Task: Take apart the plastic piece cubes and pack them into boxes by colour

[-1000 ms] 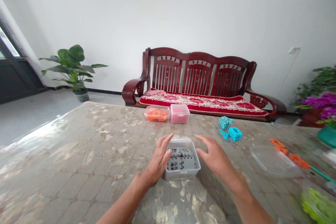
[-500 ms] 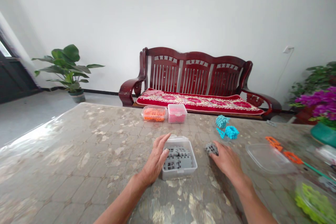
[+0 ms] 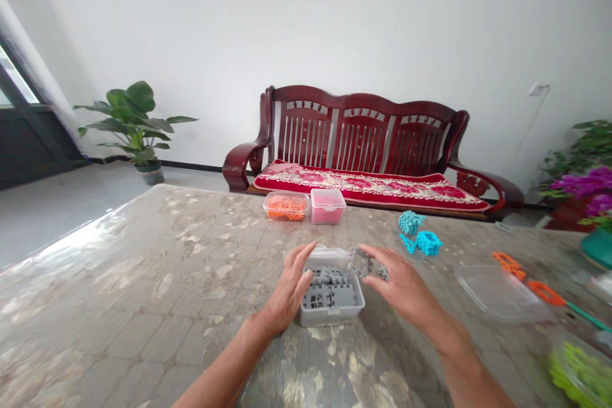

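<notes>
In front of me stands a clear plastic box (image 3: 333, 313) with its lid folded back, filled with grey interlocking building pieces (image 3: 335, 290). My left hand (image 3: 288, 287) is at the box's left side, fingers stretched out and the thumb over the rim. My right hand (image 3: 399, 280) holds a grey openwork building piece (image 3: 364, 262) between thumb and fingers, just beside the box's right rim. Part of that piece is hidden by the fingers.
An orange-filled box (image 3: 287, 206) and a pink-filled box (image 3: 327, 206) stand further back. Blue assembled pieces (image 3: 428, 243) lie to the right. Beyond them are a clear lid (image 3: 497, 293), orange pieces (image 3: 545, 292) and a container of yellow-green pieces (image 3: 581, 370).
My right hand has moved left toward the box and lifted the grey piece from the table. The left hand stays at the box's left side. The view has shifted slightly.
</notes>
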`<state>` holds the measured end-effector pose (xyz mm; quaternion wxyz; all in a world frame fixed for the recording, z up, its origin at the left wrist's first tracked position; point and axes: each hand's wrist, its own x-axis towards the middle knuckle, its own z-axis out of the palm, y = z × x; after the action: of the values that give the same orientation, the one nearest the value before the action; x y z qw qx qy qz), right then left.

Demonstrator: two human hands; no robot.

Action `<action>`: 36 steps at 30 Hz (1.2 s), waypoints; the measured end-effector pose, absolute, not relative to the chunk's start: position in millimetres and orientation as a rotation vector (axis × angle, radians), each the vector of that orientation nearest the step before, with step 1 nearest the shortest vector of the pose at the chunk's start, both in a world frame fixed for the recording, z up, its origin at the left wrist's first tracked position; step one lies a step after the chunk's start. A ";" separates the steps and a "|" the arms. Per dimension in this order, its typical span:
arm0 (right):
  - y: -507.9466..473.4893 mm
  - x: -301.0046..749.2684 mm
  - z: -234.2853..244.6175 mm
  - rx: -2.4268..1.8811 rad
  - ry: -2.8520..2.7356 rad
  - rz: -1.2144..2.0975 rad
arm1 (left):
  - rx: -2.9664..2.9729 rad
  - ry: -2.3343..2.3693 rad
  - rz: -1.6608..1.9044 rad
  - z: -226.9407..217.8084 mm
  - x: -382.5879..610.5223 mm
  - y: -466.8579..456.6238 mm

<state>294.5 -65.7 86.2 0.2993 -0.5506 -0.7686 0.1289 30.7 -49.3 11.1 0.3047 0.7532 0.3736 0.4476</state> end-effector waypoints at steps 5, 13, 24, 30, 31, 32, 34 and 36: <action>-76.3 275.2 109.6 -1.321 -2.271 0.431 | 1.991 0.983 1.182 12.7 30.8 -50.5; -62.2 301.6 89.9 -1.536 -2.109 0.317 | 1.993 0.982 1.179 14.7 31.4 -50.1; -60.2 354.2 33.0 -2.287 -1.921 0.111 | 2.003 0.993 1.189 12.1 30.7 -49.5; -62.7 344.4 34.7 -2.354 -1.946 -0.012 | 2.007 0.988 1.178 11.5 29.6 -49.7; -63.0 343.7 34.6 -2.359 -1.954 -0.025 | 2.008 0.989 1.179 10.9 29.5 -49.5; -63.2 343.2 34.6 -2.368 -1.958 -0.029 | 2.009 0.991 1.179 10.2 29.4 -49.3; -63.4 342.8 35.1 -2.379 -1.944 -0.030 | 2.009 0.993 1.181 9.4 29.4 -48.9; -63.0 341.9 36.9 -2.339 -1.894 -0.028 | 2.010 0.994 1.179 9.8 29.6 -48.9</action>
<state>341.9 -63.0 36.9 0.0661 -0.7754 -0.6279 -0.0094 29.6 -48.9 9.8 0.2995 0.7570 0.3742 0.4440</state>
